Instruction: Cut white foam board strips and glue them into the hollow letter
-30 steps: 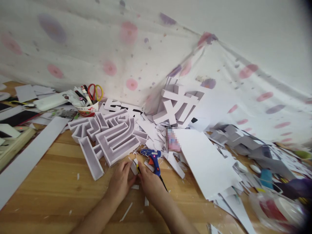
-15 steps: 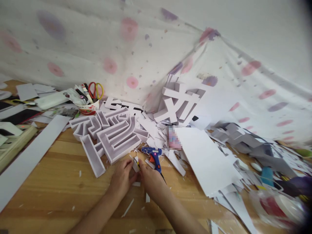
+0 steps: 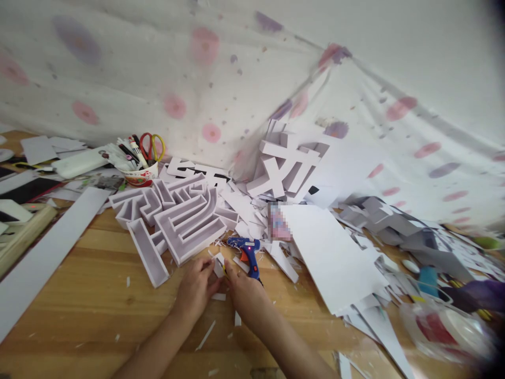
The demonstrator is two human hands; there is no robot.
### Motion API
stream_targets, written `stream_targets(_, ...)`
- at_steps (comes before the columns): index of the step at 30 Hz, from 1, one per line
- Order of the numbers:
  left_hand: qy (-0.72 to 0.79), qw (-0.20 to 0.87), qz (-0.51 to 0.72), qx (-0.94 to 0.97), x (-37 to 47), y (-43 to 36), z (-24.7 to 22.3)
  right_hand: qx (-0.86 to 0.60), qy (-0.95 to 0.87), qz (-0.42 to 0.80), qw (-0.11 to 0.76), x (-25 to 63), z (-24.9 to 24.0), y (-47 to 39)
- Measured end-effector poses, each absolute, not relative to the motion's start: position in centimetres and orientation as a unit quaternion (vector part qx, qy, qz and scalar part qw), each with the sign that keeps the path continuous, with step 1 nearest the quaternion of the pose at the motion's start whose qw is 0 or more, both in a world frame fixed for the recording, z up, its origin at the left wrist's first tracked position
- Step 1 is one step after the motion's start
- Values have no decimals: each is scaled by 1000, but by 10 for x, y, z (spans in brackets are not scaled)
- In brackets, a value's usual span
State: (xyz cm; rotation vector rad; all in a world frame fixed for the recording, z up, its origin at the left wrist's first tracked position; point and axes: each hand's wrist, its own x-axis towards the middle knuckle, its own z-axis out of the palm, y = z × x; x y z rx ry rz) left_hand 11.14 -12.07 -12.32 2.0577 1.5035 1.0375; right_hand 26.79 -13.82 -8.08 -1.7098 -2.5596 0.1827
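My left hand (image 3: 195, 288) pinches a small white foam-board piece (image 3: 218, 265) between thumb and fingers, just above the table. Close against it, my right hand (image 3: 245, 292) is closed on a slim yellow tool (image 3: 224, 269); most of it is hidden by the fingers, so its kind is unclear. Beyond the right hand lies a blue hot glue gun (image 3: 251, 253) with an orange trigger and a small red light. A large white hollow character (image 3: 168, 251) with raised walls rests on the table past my left hand.
White offcuts (image 3: 246, 210) are heaped behind the glue gun. A second raised character (image 3: 290, 163) leans at the back. To the right lies a big white sheet (image 3: 331, 258); to the left, a long white strip (image 3: 51, 258) and a cup (image 3: 140, 175) with pens and scissors.
The view has shifted slightly, so everything sits a little further left. The white piece between my hands has turned and shows more of its face. Both hands keep their grip.
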Motion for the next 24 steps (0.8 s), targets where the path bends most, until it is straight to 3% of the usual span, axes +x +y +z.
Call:
stream_targets(9, 528, 188, 399, 725, 113, -118, -128, -550, -832, 41, -64, 271, -80, -144)
stream_targets(24, 528, 165, 410, 725, 114, -118, -132, -555, -830, 22, -59, 289, -87, -164)
